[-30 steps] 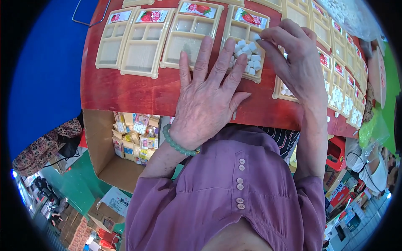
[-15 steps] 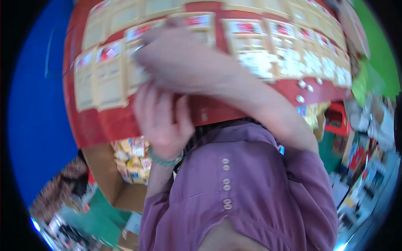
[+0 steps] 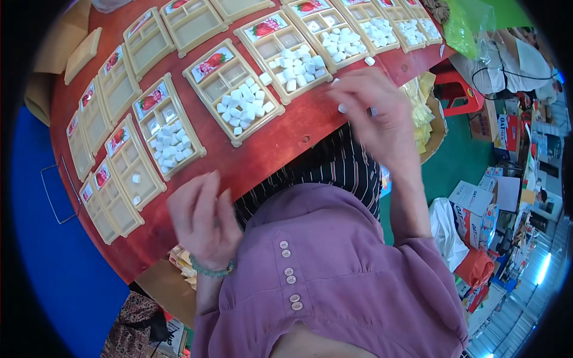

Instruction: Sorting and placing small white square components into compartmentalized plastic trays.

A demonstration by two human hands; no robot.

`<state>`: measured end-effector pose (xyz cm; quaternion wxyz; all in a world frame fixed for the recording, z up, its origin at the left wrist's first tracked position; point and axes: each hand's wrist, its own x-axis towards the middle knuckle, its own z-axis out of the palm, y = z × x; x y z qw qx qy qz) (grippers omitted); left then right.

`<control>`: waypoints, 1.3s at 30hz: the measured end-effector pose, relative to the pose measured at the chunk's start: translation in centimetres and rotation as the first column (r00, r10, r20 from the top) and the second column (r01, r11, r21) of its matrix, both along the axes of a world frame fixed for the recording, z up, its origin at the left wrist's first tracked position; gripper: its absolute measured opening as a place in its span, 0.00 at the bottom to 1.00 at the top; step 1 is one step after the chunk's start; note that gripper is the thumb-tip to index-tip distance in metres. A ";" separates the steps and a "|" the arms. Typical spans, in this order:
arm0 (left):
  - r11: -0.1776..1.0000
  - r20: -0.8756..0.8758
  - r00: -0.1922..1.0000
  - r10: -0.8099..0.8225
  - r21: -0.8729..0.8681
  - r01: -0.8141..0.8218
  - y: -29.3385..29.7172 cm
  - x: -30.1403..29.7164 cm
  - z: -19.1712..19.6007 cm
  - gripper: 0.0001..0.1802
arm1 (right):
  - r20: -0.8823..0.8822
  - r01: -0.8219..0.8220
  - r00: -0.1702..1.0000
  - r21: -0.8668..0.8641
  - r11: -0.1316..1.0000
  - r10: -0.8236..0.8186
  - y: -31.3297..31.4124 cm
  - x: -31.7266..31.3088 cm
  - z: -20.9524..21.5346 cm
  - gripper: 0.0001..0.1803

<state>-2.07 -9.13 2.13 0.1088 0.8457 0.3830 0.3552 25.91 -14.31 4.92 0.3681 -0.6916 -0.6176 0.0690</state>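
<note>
Fingers apart, my left grip (image 3: 206, 218) is near the flat red surface (image 3: 271, 146), and I cannot tell if my right grip (image 3: 382, 113) clamps small white cubes (image 3: 342, 108), best pinched lightly.

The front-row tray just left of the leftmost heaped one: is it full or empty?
Nearly empty: only two white cubes show on that cream tray, with most of its floor bare.
</note>
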 end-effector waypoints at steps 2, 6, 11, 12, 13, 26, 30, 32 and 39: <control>0.962 0.139 0.964 -0.227 -0.119 0.244 0.3 3.3 -0.1 0.18 | 0.004 0.134 0.991 -0.007 0.991 -0.134 -1.5 1.8 -0.6 0.10; 0.881 0.031 0.888 -0.459 -0.108 0.460 0.6 10.2 0.1 0.25 | 0.131 0.219 0.967 0.010 0.976 -0.218 -1.1 3.2 -3.3 0.09; 0.895 -0.052 0.896 -0.441 0.049 0.444 0.2 15.7 -1.6 0.24 | 0.201 0.136 0.967 0.102 0.985 -0.154 -0.8 4.1 -4.5 0.07; 0.907 -0.102 0.905 -0.412 0.052 0.419 0.0 16.1 -2.0 0.23 | 0.194 0.119 0.971 0.108 0.987 -0.138 -0.8 4.3 -4.5 0.07; 0.914 -0.122 0.914 -0.388 0.076 0.398 -0.1 16.3 -2.2 0.22 | 0.118 0.179 0.974 0.110 0.978 -0.192 -0.9 4.5 -4.5 0.07; 0.952 -0.208 0.929 -0.307 -0.043 0.304 -0.3 17.7 -1.6 0.25 | 0.327 0.320 0.886 0.081 0.944 -0.328 0.6 6.2 -4.8 0.09; 0.965 -0.191 0.946 -0.262 -0.066 0.254 -0.1 18.0 -1.8 0.26 | 0.205 0.328 0.921 0.047 0.944 -0.330 1.1 6.4 -5.1 0.07; 0.970 -0.263 0.934 -0.244 -0.091 0.227 0.0 18.8 -2.0 0.17 | 0.291 0.322 0.901 0.051 0.945 -0.322 1.0 6.9 -5.3 0.08; 0.983 -0.165 0.969 -0.182 -0.012 0.182 -0.2 19.2 -2.4 0.10 | -0.019 0.280 0.959 -0.114 0.953 -0.284 -0.3 4.9 -3.9 0.06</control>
